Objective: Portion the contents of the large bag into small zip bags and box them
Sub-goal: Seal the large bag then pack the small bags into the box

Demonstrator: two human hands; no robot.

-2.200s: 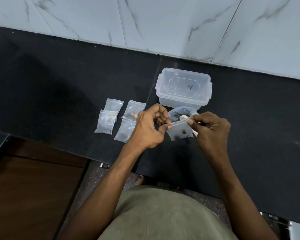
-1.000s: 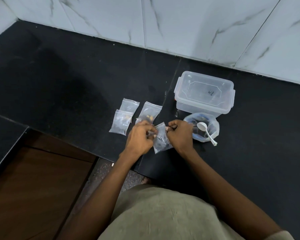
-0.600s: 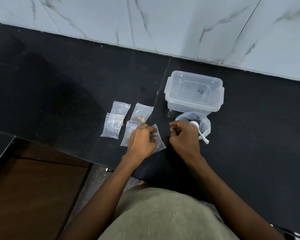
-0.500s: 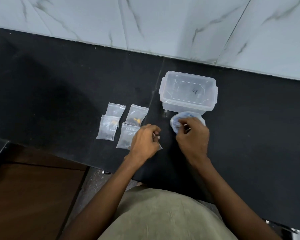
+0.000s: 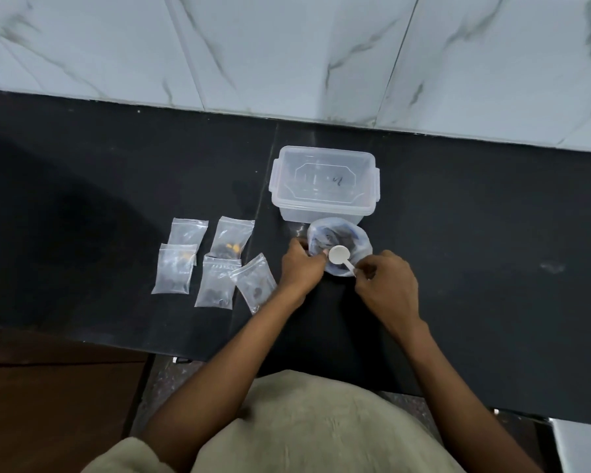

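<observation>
Head view — one entry, black worktop against a marbled wall.

Large bag: mouth rolled open and upward, dark contents inside, standing just in front of the clear box, touching or nearly so. The box looks lidded; no small bags inside that can be made out.

Spoon: white, bowl over the bag's near rim, handle running down-right toward the person.

Right hand: pinched on the handle's end; the bag lies up-left of it, along the spoon's own axis.

Left hand: gripping the bag's left rim, nearer the bag of the two.

Small zip bags: five, flat, left of the left hand, well apart from the box; the nearest lies tilted beside the left wrist.

Judged step: next scoop, a short push forward into the bag.
</observation>
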